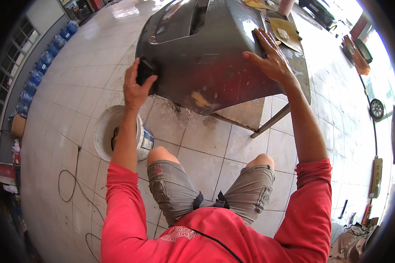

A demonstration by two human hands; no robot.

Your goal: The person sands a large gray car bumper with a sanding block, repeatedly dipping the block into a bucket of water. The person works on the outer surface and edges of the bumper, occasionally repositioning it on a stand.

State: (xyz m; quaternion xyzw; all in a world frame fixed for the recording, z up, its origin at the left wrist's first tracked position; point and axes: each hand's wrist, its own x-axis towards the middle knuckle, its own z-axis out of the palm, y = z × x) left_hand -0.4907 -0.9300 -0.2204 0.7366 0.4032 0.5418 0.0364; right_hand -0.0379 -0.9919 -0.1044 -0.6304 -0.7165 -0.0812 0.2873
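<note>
A grey car bumper point(193, 65), wet and patchy with reddish and yellowish spots, rests on a stand in front of me. My left hand point(137, 87) grips a black block point(145, 71), slightly blurred, against the bumper's left edge. The block's underside is hidden. On the bumper's right side, my right hand point(272, 59) lies wet and flat, its fingers stretched and thumb apart. Water drops fall below the bumper's lower edge.
A white bucket point(102, 151) stands on the tiles beside my left forearm, something dark inside. A metal stand leg point(272, 121) slants under the bumper. Brown sandpaper-like sheets point(285, 35) lie behind my right hand. A thin cable point(76, 177) and blue water bottles point(36, 76) are to the left.
</note>
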